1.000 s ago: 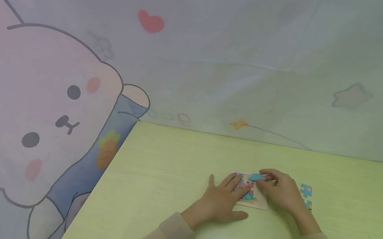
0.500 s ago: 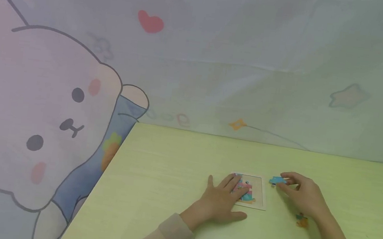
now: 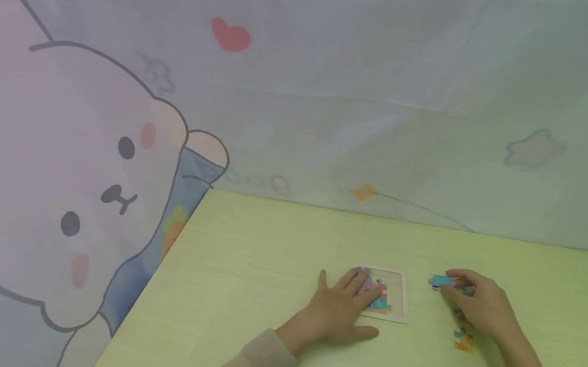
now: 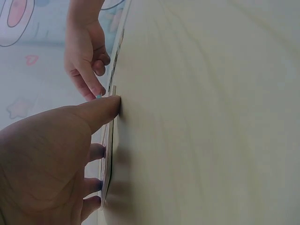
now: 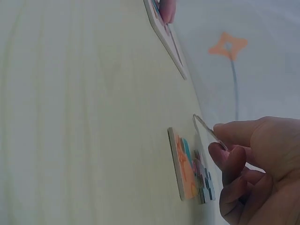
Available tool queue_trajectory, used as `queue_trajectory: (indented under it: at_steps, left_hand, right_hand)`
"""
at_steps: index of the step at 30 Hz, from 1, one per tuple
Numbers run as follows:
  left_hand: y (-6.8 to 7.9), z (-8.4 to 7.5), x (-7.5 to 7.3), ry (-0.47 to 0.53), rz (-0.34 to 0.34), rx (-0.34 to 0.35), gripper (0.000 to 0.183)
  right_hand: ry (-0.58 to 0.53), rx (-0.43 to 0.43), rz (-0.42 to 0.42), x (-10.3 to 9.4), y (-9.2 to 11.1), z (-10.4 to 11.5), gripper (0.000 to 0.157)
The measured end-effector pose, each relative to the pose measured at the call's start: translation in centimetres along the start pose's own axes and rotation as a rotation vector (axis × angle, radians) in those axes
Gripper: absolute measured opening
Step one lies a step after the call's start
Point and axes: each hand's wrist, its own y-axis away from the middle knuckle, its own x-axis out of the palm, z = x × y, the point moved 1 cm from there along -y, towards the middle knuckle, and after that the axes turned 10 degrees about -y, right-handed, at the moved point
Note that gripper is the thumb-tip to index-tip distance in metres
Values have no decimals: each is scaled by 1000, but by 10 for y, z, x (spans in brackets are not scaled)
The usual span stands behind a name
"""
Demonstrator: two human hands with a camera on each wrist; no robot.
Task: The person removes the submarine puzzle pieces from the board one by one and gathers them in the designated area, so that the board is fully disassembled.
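Note:
With fingers spread, my left hand (image 3: 336, 310) rests on a small square jigsaw tray (image 3: 406, 302), its fingertips over the joined pink and teal pieces (image 3: 381, 303) at the tray's left. The tray's right part is a bare pale base. To the right of the tray, my right hand (image 3: 487, 303) pinches a light blue puzzle piece (image 3: 439, 280) between thumb and fingers. In the right wrist view this puzzle piece (image 5: 206, 128) appears edge-on, tilted just above the table.
An orange puzzle piece (image 3: 463, 341) lies on the table below my right hand. More loose pieces (image 5: 204, 180) lie beside it, partly hidden by that hand in the head view. A printed cloth (image 3: 337, 91) hangs behind the table's far edge.
My right hand has moved right from over the tray, carrying the blue piece away from it, and now hovers near the loose pieces. My left hand has stayed on the tray.

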Motion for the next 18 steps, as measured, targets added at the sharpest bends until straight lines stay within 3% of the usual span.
queue_trajectory:
  at_steps: [18]
  left_hand:
    - [1, -1, -4, 2, 1, 0, 80]
  right_hand:
    - [89, 35, 7, 1, -1, -4, 44]
